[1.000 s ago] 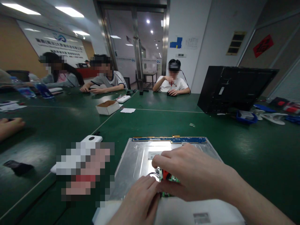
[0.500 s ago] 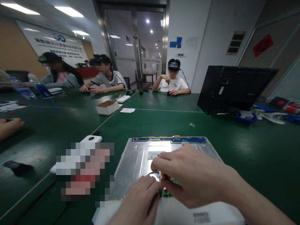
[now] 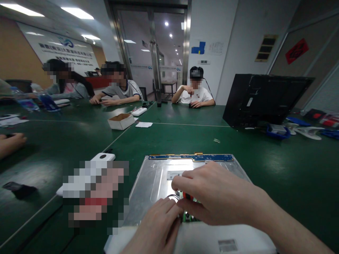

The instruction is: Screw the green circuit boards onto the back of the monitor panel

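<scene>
A metal-backed display panel (image 3: 156, 180) lies in front of me, with a blue circuit strip (image 3: 212, 157) along its far edge. On its near half is a green circuit board (image 3: 191, 216), partly covered by my hands. My right hand (image 3: 212, 192) is closed from above around a red-and-black screwdriver (image 3: 187, 195); only part of the handle shows and its tip is hidden. Against the board's left side rests my left hand (image 3: 161, 220), fingers bent and pressed together, their tips out of sight. A dark cable (image 3: 173, 196) loops beside these fingers.
Left of the panel are a white device (image 3: 103, 157) and a blurred-out reddish item (image 3: 106, 187). Farther off stand a white box (image 3: 121, 121) and a black monitor (image 3: 265, 100). Several people sit around the green table (image 3: 291, 183); a co-worker's hand (image 3: 12, 143) is at far left.
My right hand tilts slightly at the wrist and comes back, its thumb lower half a second ago and raised again now. The left hand and panel stay put.
</scene>
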Demonstrator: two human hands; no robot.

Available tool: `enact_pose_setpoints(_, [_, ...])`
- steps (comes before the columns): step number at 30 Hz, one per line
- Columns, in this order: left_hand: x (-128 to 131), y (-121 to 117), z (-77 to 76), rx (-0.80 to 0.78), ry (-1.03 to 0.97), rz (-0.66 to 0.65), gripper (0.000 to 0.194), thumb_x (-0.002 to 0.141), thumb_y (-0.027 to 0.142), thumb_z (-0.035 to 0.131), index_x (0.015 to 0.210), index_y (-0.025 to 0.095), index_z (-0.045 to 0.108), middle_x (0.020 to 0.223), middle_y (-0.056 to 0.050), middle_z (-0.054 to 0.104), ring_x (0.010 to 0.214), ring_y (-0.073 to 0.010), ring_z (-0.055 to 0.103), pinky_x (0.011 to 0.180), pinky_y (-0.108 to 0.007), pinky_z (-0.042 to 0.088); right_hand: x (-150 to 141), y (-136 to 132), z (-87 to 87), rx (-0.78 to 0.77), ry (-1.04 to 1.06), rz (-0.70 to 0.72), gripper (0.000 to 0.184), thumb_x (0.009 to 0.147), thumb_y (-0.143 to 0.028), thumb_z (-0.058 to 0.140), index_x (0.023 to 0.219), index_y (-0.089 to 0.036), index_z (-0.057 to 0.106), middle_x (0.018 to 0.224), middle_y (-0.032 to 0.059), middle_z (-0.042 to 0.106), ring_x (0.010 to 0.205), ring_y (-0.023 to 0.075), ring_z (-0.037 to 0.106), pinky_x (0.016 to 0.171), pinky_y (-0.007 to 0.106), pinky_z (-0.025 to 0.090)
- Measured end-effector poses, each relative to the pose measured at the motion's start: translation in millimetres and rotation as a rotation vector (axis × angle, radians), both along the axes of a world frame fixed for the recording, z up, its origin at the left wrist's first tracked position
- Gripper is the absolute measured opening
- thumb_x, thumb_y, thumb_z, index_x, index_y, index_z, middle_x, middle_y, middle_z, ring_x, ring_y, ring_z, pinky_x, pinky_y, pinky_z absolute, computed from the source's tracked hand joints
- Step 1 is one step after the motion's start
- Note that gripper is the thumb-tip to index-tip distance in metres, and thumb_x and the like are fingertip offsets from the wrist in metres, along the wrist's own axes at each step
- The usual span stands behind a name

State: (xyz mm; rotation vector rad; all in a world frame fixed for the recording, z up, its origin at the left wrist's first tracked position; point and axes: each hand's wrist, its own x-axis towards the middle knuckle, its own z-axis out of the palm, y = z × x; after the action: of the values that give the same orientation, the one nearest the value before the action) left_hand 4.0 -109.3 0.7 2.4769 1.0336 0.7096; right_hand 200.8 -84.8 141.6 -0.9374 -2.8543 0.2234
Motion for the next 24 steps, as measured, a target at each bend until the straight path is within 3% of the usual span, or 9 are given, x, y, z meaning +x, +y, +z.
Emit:
enact_pose_setpoints(6, [0.4,-1.4,-0.5,0.003,-0.008,0.001,0.026,0.090,0.010,0.042,0.103,0.021,0.062,0.096,-0.007,0.068,0.089,-0.0253,0.063,0.078,-0.039,0.055,1.1,-2.0,0.7,-0.016,0.012,0.031,0.009,0.088,-0.020,0.055,0.097,-0.021,0.054,0.087,-0.0011,0.066,0.064,0.0132,0.052,0.051,0.028,0.024])
enact_pose_setpoints(17, [1.3,-1.7,2.6,0.018,-0.028,0.007,0.026,0.090,0.009,0.042,0.103,0.022,0.061,0.098,-0.007,0.069,0.091,-0.0240,0.066,0.077,-0.036,0.055,0.4,1.5,-0.5,0.038,-0.018,0.010,0.008,0.095,-0.030,0.059,0.097,-0.022,0.056,0.083,-0.0014,0.068,0.067,0.0154,0.057,0.053,0.029,0.021])
enact_pose_setpoints(24, [0.5,-1.1,1.6,-0.024,0.023,0.001,0.029,0.091,0.010,0.042,0.109,0.022,0.061,0.099,-0.008,0.067,0.093,-0.0255,0.063,0.082,-0.040,0.054,0.8,-0.5,1.7,-0.020,-0.006,0.029,0.011,0.090,-0.021,0.057,0.100,-0.021,0.054,0.088,-0.0011,0.068,0.067,0.0149,0.056,0.052,0.028,0.025])
